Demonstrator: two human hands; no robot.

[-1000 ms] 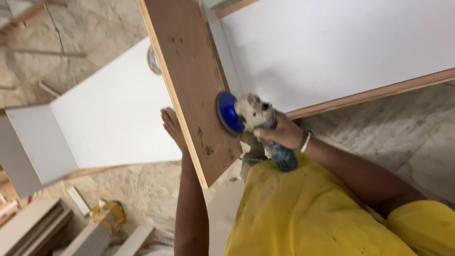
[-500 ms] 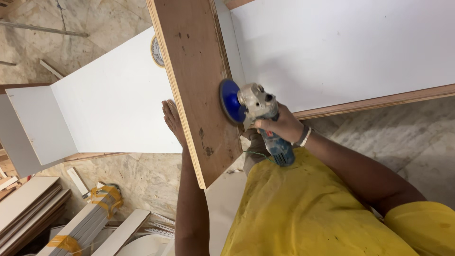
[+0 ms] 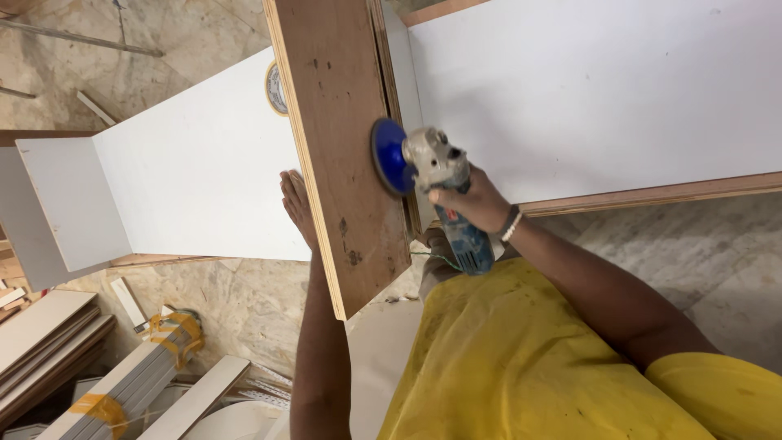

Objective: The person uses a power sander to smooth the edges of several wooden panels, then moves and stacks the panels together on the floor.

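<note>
Grinder (image 3: 444,191) centre frame, blue disc (image 3: 389,155) flat against the brown plywood board (image 3: 342,130). Right hand (image 3: 476,204) wrapped tight round the grinder body. Left hand (image 3: 297,204) open, flat against the board's left edge. White panels (image 3: 204,171) behind, either side. Taped strips (image 3: 138,367) near left on floor.

Blue disc (image 3: 389,155) of the angle grinder (image 3: 440,191) is sitting higher along the brown plywood board (image 3: 342,138) than in both earlier frames; right hand (image 3: 476,204) is riding up with it. Left hand (image 3: 297,204) is likewise resting further up the board's edge. Bundled white strips (image 3: 138,367) at lower left are coming further into view as the view shifts.
</note>
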